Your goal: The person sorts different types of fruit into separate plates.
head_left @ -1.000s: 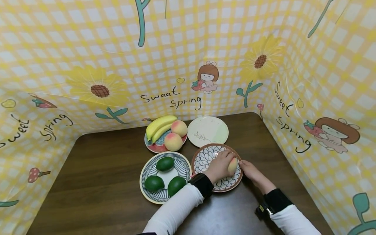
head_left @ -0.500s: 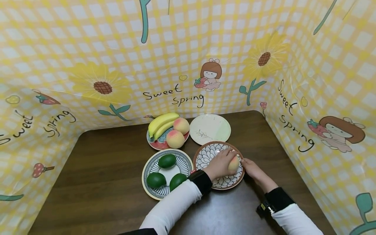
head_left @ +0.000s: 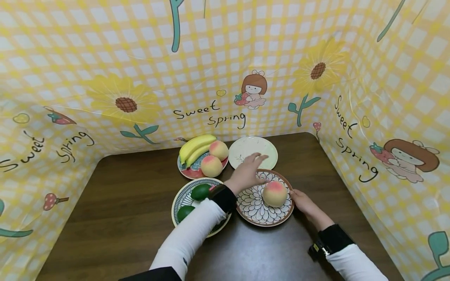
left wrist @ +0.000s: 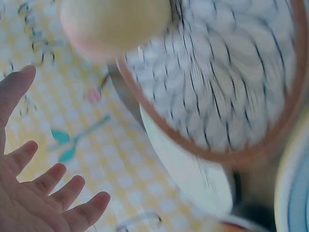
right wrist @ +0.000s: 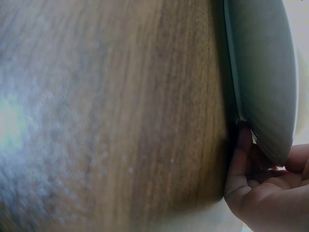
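Observation:
A peach point(head_left: 275, 194) sits right of centre on a brown-rimmed plate point(head_left: 251, 207) with a petal pattern. My left hand point(head_left: 246, 173) hovers over that plate's far left part, fingers spread and holding nothing. In the left wrist view, the left hand point(left wrist: 43, 193) is apart from the peach point(left wrist: 116, 24). My right hand point(head_left: 307, 207) pinches the plate's right rim. The right wrist view shows the right hand point(right wrist: 270, 193) with thumb above and fingers beneath the edge, and the plate's pale outer side point(right wrist: 265, 72) close by the table.
A pale plate point(head_left: 249, 150) stands behind. At back left, a red plate point(head_left: 193, 173) bears bananas point(head_left: 197, 148) and two peaches point(head_left: 211, 166). Left of the brown-rimmed plate, a striped plate point(head_left: 177, 199) with green fruits point(head_left: 201, 192) is partly hidden by my left arm. A patterned cloth surrounds the table.
My left hand has let go of the peach and moved up and left, leaving it on the plate. The right hand keeps its hold on the rim.

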### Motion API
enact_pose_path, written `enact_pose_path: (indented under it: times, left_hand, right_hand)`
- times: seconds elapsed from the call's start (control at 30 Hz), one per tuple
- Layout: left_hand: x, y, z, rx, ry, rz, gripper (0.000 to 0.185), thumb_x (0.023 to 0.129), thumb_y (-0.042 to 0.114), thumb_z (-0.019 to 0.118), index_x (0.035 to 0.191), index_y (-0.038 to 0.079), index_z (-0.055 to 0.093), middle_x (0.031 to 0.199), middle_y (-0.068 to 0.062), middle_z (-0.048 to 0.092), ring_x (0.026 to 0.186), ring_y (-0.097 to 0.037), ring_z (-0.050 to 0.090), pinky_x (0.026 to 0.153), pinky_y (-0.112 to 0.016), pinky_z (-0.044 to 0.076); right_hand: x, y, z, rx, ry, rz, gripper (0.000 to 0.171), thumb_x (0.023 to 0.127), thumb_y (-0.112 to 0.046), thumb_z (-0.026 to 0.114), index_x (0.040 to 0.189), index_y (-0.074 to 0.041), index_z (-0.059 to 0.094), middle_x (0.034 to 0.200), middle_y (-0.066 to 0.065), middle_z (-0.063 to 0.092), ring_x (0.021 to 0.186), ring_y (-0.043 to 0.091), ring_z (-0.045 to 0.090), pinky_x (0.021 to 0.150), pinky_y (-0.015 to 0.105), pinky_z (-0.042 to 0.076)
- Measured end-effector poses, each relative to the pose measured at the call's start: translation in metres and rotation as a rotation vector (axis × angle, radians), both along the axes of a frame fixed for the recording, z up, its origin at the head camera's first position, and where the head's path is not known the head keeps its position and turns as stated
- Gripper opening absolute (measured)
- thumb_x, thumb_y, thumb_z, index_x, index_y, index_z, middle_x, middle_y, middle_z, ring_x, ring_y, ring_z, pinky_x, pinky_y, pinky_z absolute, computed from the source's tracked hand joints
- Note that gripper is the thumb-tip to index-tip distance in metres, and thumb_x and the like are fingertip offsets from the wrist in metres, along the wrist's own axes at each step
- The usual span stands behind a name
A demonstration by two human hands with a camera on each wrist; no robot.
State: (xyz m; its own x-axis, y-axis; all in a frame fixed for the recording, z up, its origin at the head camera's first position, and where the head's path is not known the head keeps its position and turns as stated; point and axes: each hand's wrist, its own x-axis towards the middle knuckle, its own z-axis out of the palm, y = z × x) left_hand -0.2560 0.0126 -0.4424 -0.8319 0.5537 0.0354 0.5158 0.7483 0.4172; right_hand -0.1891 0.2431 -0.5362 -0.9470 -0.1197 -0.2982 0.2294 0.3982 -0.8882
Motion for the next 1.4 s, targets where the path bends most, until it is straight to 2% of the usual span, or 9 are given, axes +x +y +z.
enact_pose_path:
  times: [0.2, 0.3, 0.43, 0.53, 0.7, 0.87, 1.03, 1.13, 1.4]
  left_hand:
    - [-0.024, -0.037, 0.004, 0.068, -0.016, 0.114, 0.082, 0.087, 0.033, 0.082, 0.156, 0.013, 0.041, 0.161, -0.021, 0.038, 0.147, -0.039, 0.042, 0.115, -0.050, 0.045]
    - [-0.033, -0.057, 0.002, 0.062, -0.005, 0.167, 0.082, 0.088, 0.032, 0.082, 0.156, 0.010, 0.041, 0.159, -0.021, 0.040, 0.145, -0.039, 0.045, 0.115, -0.048, 0.044]
    - [-0.041, -0.086, 0.000, 0.023, -0.026, 0.228, 0.082, 0.090, 0.033, 0.080, 0.157, 0.009, 0.040, 0.161, -0.024, 0.037, 0.146, -0.041, 0.043, 0.115, -0.052, 0.043]
    - [-0.047, -0.107, -0.003, -0.001, -0.039, 0.252, 0.080, 0.090, 0.034, 0.078, 0.155, 0.005, 0.041, 0.159, -0.027, 0.038, 0.145, -0.045, 0.043, 0.115, -0.055, 0.041]
    - [-0.058, -0.131, -0.012, -0.023, -0.062, 0.249, 0.076, 0.090, 0.033, 0.077, 0.150, 0.000, 0.046, 0.154, -0.028, 0.046, 0.142, -0.044, 0.046, 0.118, -0.051, 0.039]
    - [-0.064, -0.142, -0.025, -0.015, -0.098, 0.260, 0.077, 0.087, 0.036, 0.077, 0.149, 0.000, 0.048, 0.153, -0.030, 0.046, 0.141, -0.043, 0.047, 0.118, -0.050, 0.040]
    - [-0.067, -0.145, -0.032, -0.021, -0.125, 0.266, 0.077, 0.087, 0.035, 0.077, 0.149, 0.000, 0.048, 0.150, -0.031, 0.048, 0.138, -0.043, 0.049, 0.115, -0.051, 0.041]
    - [-0.067, -0.145, -0.034, -0.028, -0.148, 0.269, 0.077, 0.087, 0.035, 0.076, 0.149, 0.000, 0.047, 0.150, -0.032, 0.046, 0.137, -0.044, 0.049, 0.114, -0.052, 0.042]
    - [-0.070, -0.141, -0.033, -0.032, -0.199, 0.261, 0.080, 0.085, 0.037, 0.079, 0.150, 0.004, 0.047, 0.152, -0.032, 0.044, 0.140, -0.045, 0.045, 0.115, -0.055, 0.041]
  right_hand:
    - [0.000, 0.001, 0.001, 0.019, -0.016, -0.016, 0.044, 0.112, -0.016, 0.030, 0.132, 0.019, 0.049, 0.106, 0.023, 0.064, 0.095, 0.014, 0.058, 0.087, 0.025, 0.044]
    - [0.000, 0.000, 0.001, 0.032, -0.018, -0.015, 0.047, 0.112, -0.017, 0.029, 0.135, 0.019, 0.047, 0.113, 0.029, 0.063, 0.106, 0.025, 0.060, 0.095, 0.031, 0.044]
    - [0.000, -0.001, 0.001, 0.033, -0.020, -0.014, 0.048, 0.113, -0.017, 0.028, 0.138, 0.020, 0.045, 0.123, 0.034, 0.060, 0.119, 0.036, 0.056, 0.105, 0.041, 0.042]
    - [0.000, -0.002, 0.001, 0.037, -0.021, -0.020, 0.048, 0.113, -0.017, 0.028, 0.138, 0.019, 0.046, 0.122, 0.033, 0.060, 0.118, 0.035, 0.056, 0.105, 0.041, 0.042]
    - [-0.001, -0.002, 0.002, 0.038, -0.027, -0.018, 0.049, 0.113, -0.018, 0.027, 0.139, 0.019, 0.044, 0.122, 0.033, 0.060, 0.119, 0.037, 0.055, 0.107, 0.043, 0.041]
    - [-0.001, -0.003, 0.001, 0.053, -0.023, -0.026, 0.049, 0.113, -0.018, 0.027, 0.139, 0.019, 0.044, 0.124, 0.034, 0.060, 0.122, 0.039, 0.054, 0.109, 0.047, 0.040]
    - [0.001, -0.006, -0.001, 0.051, -0.021, -0.040, 0.044, 0.112, -0.016, 0.030, 0.132, 0.018, 0.050, 0.113, 0.028, 0.064, 0.110, 0.029, 0.059, 0.097, 0.033, 0.043]
    - [0.003, -0.007, -0.001, 0.047, -0.021, -0.043, 0.044, 0.112, -0.016, 0.031, 0.131, 0.017, 0.052, 0.110, 0.025, 0.065, 0.106, 0.025, 0.059, 0.093, 0.029, 0.043]
    - [0.001, -0.006, -0.001, 0.056, -0.012, -0.051, 0.043, 0.112, -0.016, 0.031, 0.131, 0.017, 0.052, 0.109, 0.026, 0.065, 0.104, 0.024, 0.060, 0.096, 0.032, 0.044]
